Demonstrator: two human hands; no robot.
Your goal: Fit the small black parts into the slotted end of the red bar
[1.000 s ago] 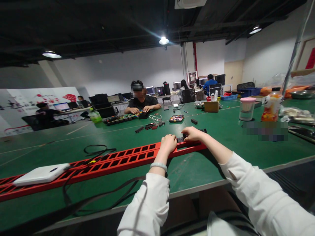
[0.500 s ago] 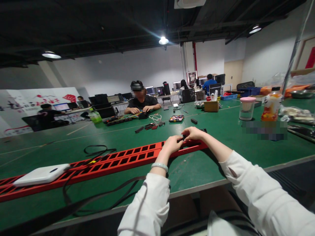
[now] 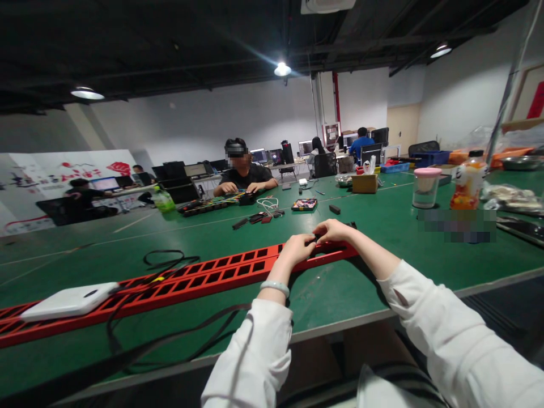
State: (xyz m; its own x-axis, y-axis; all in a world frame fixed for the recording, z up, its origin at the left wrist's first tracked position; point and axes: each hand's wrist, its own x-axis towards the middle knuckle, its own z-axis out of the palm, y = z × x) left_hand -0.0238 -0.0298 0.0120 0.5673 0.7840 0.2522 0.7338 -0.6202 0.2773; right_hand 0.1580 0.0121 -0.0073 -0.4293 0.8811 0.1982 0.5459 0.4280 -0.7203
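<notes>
A long red slotted frame (image 3: pixel 238 273) lies across the green table, its right end under my hands. Over that end my left hand (image 3: pixel 298 249) is closed, fingertips pinched at a small dark part (image 3: pixel 313 238). My right hand (image 3: pixel 334 231) meets it from the other side, its fingers curled onto the same dark part, which they mostly hide. I cannot make out what kind of part it is. Further left on the frame rests a flat white box (image 3: pixel 70 301), with a black cable (image 3: pixel 164 271) running over the slots beside it.
A black strap (image 3: pixel 170 335) crosses the near left. Ahead lie a small patterned box (image 3: pixel 304 204), a black block (image 3: pixel 335 209) and several dark pieces (image 3: pixel 257 217). A pink-lidded cup (image 3: pixel 426 190) and a drink bottle (image 3: pixel 470 181) stand right. Opposite, a co-worker (image 3: pixel 244 175) handles wires.
Both hands stay pinched at the dark part on the frame's right end. The view has shifted very slightly; nothing else has visibly moved.
</notes>
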